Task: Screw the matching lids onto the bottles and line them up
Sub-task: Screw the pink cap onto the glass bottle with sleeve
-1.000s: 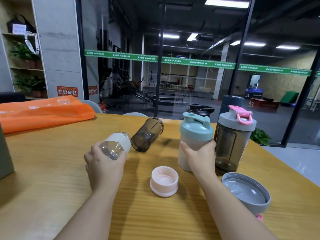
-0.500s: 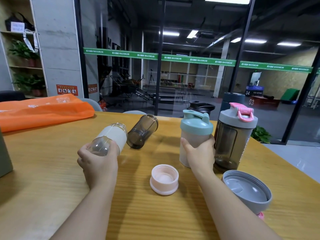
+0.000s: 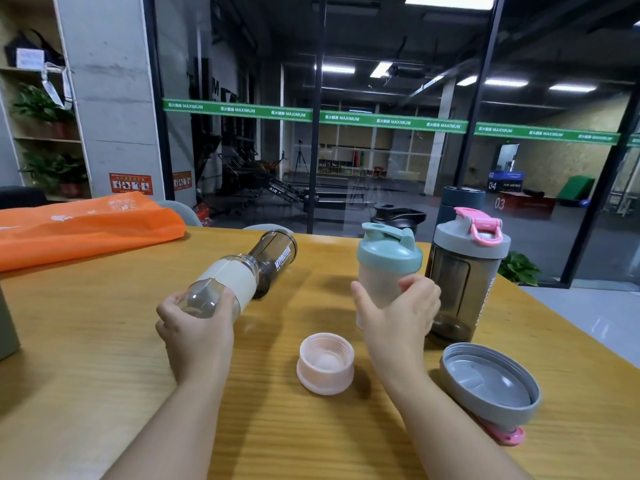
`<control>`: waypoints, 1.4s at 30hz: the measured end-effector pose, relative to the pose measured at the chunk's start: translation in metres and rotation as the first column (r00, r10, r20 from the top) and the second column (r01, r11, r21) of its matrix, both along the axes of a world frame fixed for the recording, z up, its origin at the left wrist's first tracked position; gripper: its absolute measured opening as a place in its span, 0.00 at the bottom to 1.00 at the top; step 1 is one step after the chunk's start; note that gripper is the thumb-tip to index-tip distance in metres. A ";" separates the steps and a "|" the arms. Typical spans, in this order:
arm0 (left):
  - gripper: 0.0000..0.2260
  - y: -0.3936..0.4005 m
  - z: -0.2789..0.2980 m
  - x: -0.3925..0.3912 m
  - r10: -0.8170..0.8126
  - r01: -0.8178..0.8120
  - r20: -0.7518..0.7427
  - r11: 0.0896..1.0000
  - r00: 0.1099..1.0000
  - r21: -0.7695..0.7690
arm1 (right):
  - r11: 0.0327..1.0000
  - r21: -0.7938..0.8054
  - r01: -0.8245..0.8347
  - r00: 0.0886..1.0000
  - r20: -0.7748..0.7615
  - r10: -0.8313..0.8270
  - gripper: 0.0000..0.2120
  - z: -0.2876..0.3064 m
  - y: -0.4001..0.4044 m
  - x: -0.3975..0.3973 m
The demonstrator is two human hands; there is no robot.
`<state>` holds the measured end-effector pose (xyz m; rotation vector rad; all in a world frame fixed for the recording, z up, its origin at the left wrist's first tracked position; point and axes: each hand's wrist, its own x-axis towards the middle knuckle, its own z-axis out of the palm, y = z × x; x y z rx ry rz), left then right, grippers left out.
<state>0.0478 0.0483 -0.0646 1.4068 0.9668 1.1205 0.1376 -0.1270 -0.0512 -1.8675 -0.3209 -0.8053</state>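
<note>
Left hand (image 3: 195, 327) grips the tilted clear bottle (image 3: 221, 287); right hand (image 3: 398, 313) clasps the teal-lidded shaker (image 3: 386, 271). Swinging the bottle could knock the pink lid (image 3: 325, 363).

head view, forward-down, close over table (image 3: 104, 341)

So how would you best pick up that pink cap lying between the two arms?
Probably from above, fingers around its ribbed outer wall. The pink cap sits open side up on the table, with bare wood all around, so fingers can close around the round side freely.
</note>
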 end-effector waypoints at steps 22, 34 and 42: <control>0.29 0.004 -0.001 0.001 0.024 -0.018 0.148 0.999 0.989 -0.043 | 0.581 -0.341 -0.739 0.630 -0.656 0.416 0.39 -0.007 -0.018 -0.013; 0.19 -0.005 0.004 0.007 -0.330 0.444 0.500 0.887 0.801 -0.125 | 0.779 -0.180 -0.600 0.777 -0.363 0.514 0.36 0.001 -0.012 -0.018; 0.16 -0.008 0.002 0.007 -0.475 0.699 0.590 0.678 0.653 -0.228 | 0.815 -0.214 -0.538 0.822 -0.346 0.452 0.31 0.005 -0.014 -0.018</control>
